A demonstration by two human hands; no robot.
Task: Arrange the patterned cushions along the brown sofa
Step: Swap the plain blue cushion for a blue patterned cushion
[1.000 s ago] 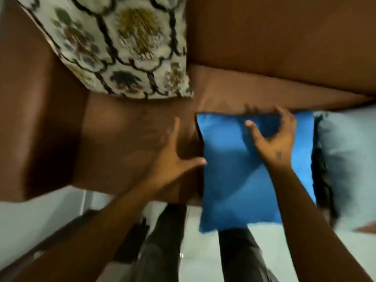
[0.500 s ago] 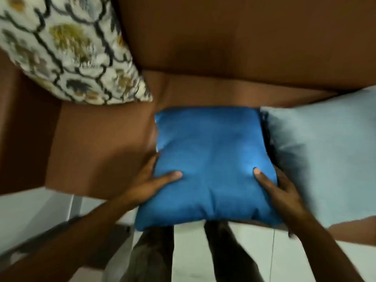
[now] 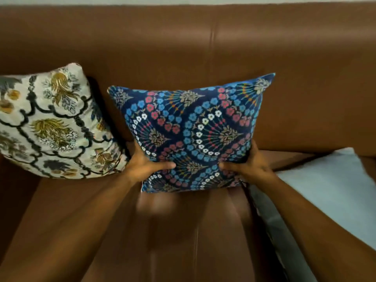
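Note:
A dark blue cushion with a floral fan pattern (image 3: 195, 127) stands upright against the backrest of the brown sofa (image 3: 203, 47). My left hand (image 3: 146, 163) grips its lower left edge, thumb across the front. My right hand (image 3: 248, 163) grips its lower right edge the same way. A white cushion with gold and black floral print (image 3: 50, 127) leans against the backrest at the left, just beside the blue one. The blue cushion's bottom edge sits slightly above the seat.
A pale blue cushion (image 3: 333, 192) lies flat on the seat at the right, under my right forearm. The brown seat (image 3: 142, 231) stretches in front of the cushions. A strip of light wall shows above the sofa back.
The blue cushion was lying flat, plain side up. Both hands took its sides, then turned it upright with the patterned face out. The view has tilted up toward the backrest.

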